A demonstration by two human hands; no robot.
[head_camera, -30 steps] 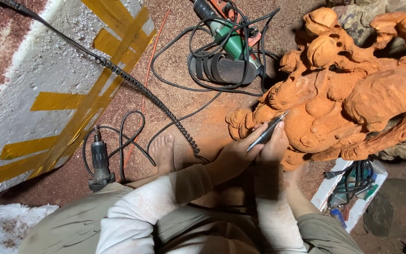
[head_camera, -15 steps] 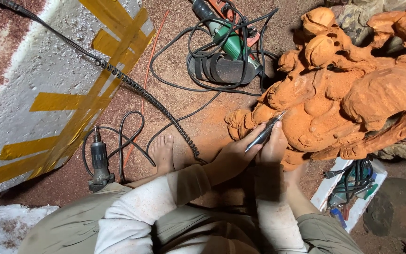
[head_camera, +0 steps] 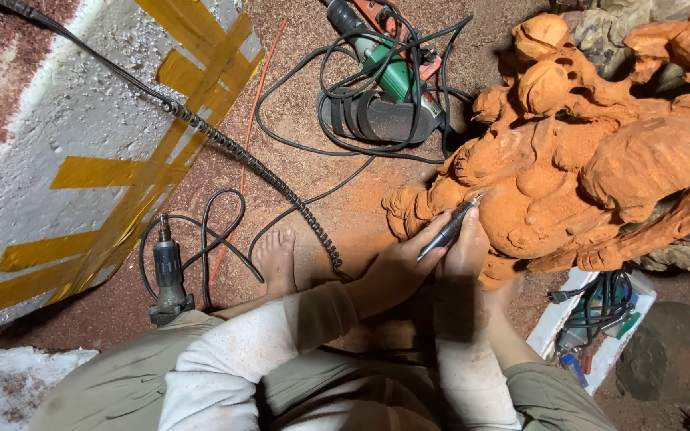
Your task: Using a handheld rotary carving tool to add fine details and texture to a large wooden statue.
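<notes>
I hold a slim dark carving tool point(head_camera: 450, 226), pen-shaped with a metal tip, and its point touches the orange wooden carving point(head_camera: 576, 152) just above my hands, at the carving's lower left. The wood is rough and dusty, cut into rounded lobes, knobs and deep hollows. My left hand point(head_camera: 397, 267) is closed around the tool's shaft like a pencil grip. My right hand point(head_camera: 466, 249) lies beside it, fingers curled against the tool and the wood; whether it actually grips the tool I cannot tell. Both sleeves are pale and powdered with dust.

Outward, my bare foot point(head_camera: 275, 259) rests on the reddish sawdust floor point(head_camera: 313, 160). A ribbed flexible shaft point(head_camera: 257, 172) runs diagonally past it. A small dark handpiece point(head_camera: 169, 271) with looped black cable lies to the left. Higher up sits a green power tool point(head_camera: 389, 72) tangled in black cords. A white panel with yellow stripes point(head_camera: 81, 152) fills the left side. A white tray point(head_camera: 592, 319) of odds and ends sits lower right.

Compared with a second ago, the tool tip has barely shifted along the wood and my hands stay in the same place.
</notes>
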